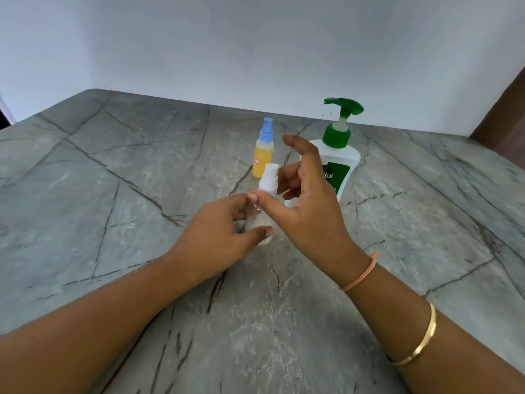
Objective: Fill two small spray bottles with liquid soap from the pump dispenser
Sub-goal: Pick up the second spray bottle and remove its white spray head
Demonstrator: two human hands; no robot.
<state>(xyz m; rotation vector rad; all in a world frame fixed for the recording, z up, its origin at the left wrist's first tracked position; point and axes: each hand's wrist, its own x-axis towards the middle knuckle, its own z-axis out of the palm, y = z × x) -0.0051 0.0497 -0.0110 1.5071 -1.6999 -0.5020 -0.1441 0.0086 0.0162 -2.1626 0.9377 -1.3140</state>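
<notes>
From the head camera, a grey veined stone counter (pixel 113 194) runs back to a pale wall (pixel 255 46). Near the middle stands a small clear spray bottle (pixel 268 182) with a white top, upright on the counter. The left hand (pixel 218 228) wraps its lower body, thumb in front and fingers behind, gripping it. The right hand (pixel 306 194) is at the bottle's upper part with its fingers spread loosely, thumb tip touching near the neck; whether it actually pinches the bottle cannot be told. Just behind stands a second spray bottle (pixel 263 155), yellow with a blue top, untouched. To the right, near the wall, is the white pump dispenser (pixel 339 143) with its green pump, partly hidden by the right hand.
</notes>
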